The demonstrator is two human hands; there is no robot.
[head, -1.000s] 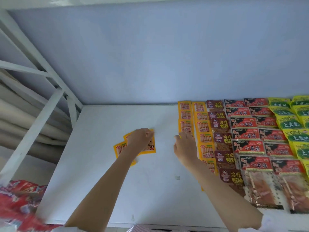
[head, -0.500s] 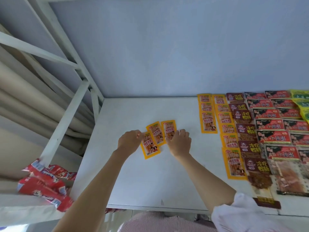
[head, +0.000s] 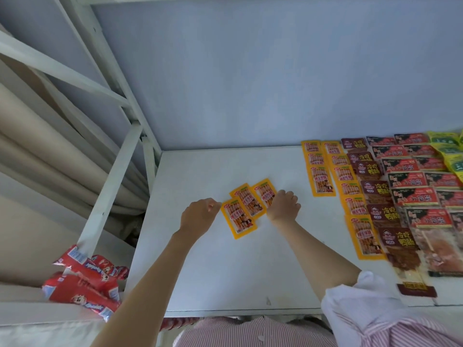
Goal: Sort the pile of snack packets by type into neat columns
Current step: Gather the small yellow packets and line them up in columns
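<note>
3 loose packets (head: 246, 208) mid-table (head: 200, 271) | sorted columns (head: 375, 191) right | hands flank packets

A white table (head: 225, 271) stood flush against a plain pale blue wall (head: 250, 71) in soft, even light. To its left rose a white-painted frame (head: 110, 181) of crossed slanting bars, with beige rolls (head: 37, 146) stacked behind it and a white ledge (head: 30, 314) below.
</note>
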